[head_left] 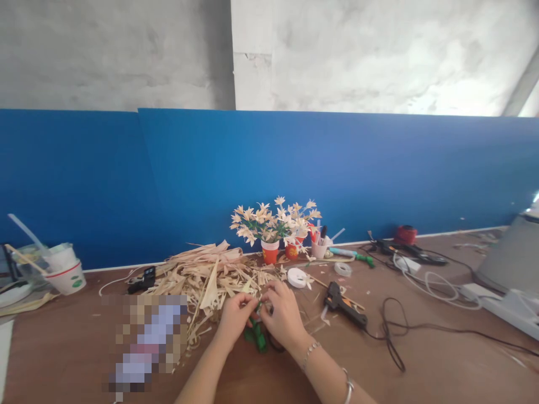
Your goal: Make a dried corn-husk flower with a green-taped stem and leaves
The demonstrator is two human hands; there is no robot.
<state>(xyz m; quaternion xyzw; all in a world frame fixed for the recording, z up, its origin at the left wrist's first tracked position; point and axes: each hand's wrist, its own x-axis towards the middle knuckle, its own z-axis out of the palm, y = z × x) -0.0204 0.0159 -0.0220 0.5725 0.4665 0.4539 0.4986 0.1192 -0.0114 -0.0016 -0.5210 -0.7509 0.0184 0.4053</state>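
Observation:
My left hand (236, 315) and my right hand (283, 314) meet above the table, fingertips pinched close together. Between them is a thin green strip (255, 322), mostly covered by the fingers. Just below hangs or lies a crumpled green bundle (257, 340); whether it joins the strip I cannot tell. Behind my left hand spreads a heap of dry, pale husk strips (206, 275). Beyond my hands, cream-coloured artificial flowers (263, 219) stand in a red-and-white paper cup (270, 252), with another red cup (291, 250) of flowers beside it.
A black glue gun (343, 306) lies right of my hands, its cord looping across the brown table (337, 370). Farther right are a power strip (505, 311) and a grey bucket (511, 252). White tape rolls (297, 277) lie ahead; a paper bowl (67, 279) stands far left.

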